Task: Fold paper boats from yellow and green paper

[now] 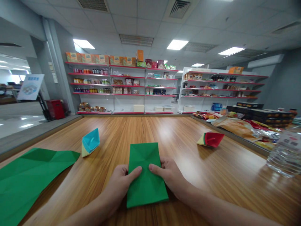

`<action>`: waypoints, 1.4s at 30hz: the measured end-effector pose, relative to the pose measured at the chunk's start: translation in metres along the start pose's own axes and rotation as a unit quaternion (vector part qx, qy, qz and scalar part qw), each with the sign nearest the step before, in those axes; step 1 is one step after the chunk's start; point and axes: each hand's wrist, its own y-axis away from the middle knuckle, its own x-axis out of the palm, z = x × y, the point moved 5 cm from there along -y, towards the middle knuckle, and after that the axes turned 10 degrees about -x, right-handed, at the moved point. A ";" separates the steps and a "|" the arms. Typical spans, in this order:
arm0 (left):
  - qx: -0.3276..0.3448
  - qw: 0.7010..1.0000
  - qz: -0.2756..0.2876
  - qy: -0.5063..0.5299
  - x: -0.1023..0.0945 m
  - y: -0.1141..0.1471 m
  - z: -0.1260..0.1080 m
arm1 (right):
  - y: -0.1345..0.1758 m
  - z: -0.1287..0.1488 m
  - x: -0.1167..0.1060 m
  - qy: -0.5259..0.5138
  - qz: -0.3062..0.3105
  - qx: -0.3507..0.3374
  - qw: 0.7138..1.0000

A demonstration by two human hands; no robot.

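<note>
A green sheet of folded paper [145, 188], roughly rectangular with crease lines, is held up over the table between both hands. My left hand [123, 177] grips its left edge, thumb on the front and fingers curled behind. On the right edge, my right hand [170, 174] grips it the same way. The fingers behind the paper are partly hidden. Beyond it to the left stands a small blue and cream folded paper piece [91, 142]. A red, green and cream folded paper piece [211, 139] rests to the right.
A large creased green sheet [30, 179] lies on the wooden table [113, 135] at the left. A clear plastic bottle [287, 150] stands at the right edge. Packaged snacks [242, 127] are piled beyond the table's right rim. Stocked shelves [128, 86] line the back.
</note>
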 end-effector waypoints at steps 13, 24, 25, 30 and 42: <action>0.104 0.982 -0.153 -0.037 -0.029 0.000 -0.018 | 0.005 0.002 0.008 0.045 0.067 0.011 0.997; -0.107 0.988 0.099 -0.055 0.026 0.012 0.012 | 0.003 0.006 -0.022 0.175 -0.150 -0.053 0.972; -0.126 0.984 0.108 -0.063 0.027 0.014 0.012 | 0.003 0.007 -0.023 0.186 -0.157 -0.058 0.968; -0.166 0.975 0.111 -0.096 0.027 0.019 0.010 | 0.002 0.012 -0.026 0.228 -0.175 -0.082 0.954; 0.024 0.998 -0.058 -0.010 -0.006 0.002 -0.005 | 0.011 0.007 0.006 0.153 -0.001 -0.007 0.988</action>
